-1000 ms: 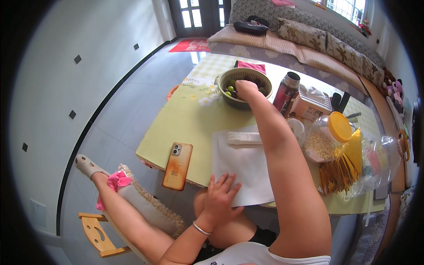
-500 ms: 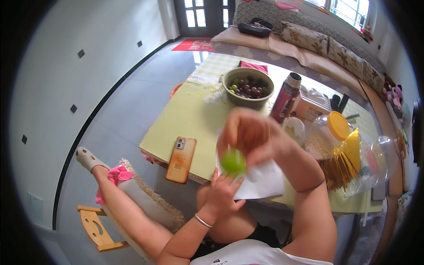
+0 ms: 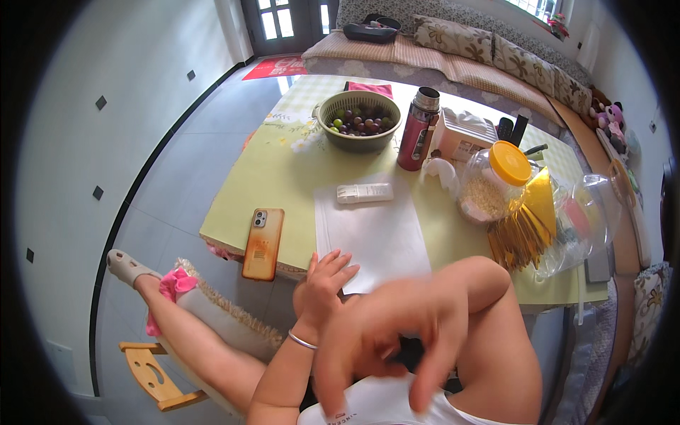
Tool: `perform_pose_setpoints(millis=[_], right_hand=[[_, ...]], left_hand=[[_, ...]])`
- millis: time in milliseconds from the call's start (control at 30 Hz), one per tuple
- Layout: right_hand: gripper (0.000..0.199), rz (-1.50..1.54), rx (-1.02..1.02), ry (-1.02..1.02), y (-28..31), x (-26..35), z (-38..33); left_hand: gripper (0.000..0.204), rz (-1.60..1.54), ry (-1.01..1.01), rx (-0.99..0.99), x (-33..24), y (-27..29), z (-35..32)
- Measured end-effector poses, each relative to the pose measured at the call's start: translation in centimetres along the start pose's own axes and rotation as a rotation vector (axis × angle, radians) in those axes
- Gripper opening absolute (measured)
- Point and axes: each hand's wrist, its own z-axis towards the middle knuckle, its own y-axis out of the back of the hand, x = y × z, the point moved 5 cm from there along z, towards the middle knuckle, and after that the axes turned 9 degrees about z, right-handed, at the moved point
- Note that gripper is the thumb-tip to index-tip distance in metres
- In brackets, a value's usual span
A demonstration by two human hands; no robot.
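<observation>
My left hand (image 3: 326, 285) lies over my knee at the near table edge, palm down, fingers stretched and slightly apart. Its fingertips are close to the white paper (image 3: 375, 234); nothing is in it. Large and partly blurred, my right hand (image 3: 389, 322) is raised close in front of my body. Its thumb and fingers point down with a gap between them, and nothing shows in that gap. A grey-green colander (image 3: 359, 145) of dark and green grapes (image 3: 365, 126) stands toward the far side of the table. A white capped tube (image 3: 365, 193) rests on the paper.
A phone (image 3: 263, 244) in an orange case overhangs the table's near edge. Right of the colander are a red thermos (image 3: 419, 134), a tissue box (image 3: 464, 134), a yellow-lidded jar (image 3: 489, 188) and gold folded sheets (image 3: 528, 227). Beyond the table runs a sofa (image 3: 425, 60).
My right hand has come down and closer, and the round green grape-like thing it held no longer shows. The white tube is now uncovered. The whole view has shifted.
</observation>
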Motion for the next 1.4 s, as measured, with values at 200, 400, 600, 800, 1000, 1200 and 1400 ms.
perform_pose_setpoints(millis=[200, 400, 600, 800, 1000, 1200, 1400], right_hand=[[0.043, -1.551, -0.853, -0.385, 17.5, -1.3, -10.4], [0.047, -1.734, -0.825, -0.688, 23.8, -6.3, -15.9], [0.038, -1.683, -0.855, -0.623, 27.1, -6.2, -16.0], [0.055, -1.624, -0.831, -0.532, 28.4, -5.5, -15.1], [0.046, -1.149, -0.975, -0.373, 21.1, -4.0, -15.7], [0.046, -0.561, -0.872, -0.305, 15.0, -3.8, -21.6], [0.029, -0.618, -1.204, -0.366, 14.9, -6.1, -27.4]], left_hand=[[0.037, 0.004, 0.071, -0.058, -2.2, 0.8, 1.0], [0.036, 0.008, 0.106, -0.072, -1.8, 1.0, 0.9], [0.038, 0.018, 0.101, -0.076, -1.5, 0.8, 0.8], [0.035, 0.01, 0.092, -0.083, -1.0, 0.5, 0.9], [0.015, -0.166, 0.195, -0.132, 0.3, 0.0, 0.7], [0.01, -0.161, 0.384, -0.231, 0.7, 0.2, 1.3], [0.015, -0.243, 0.568, -0.237, 2.1, -0.8, 1.9]])
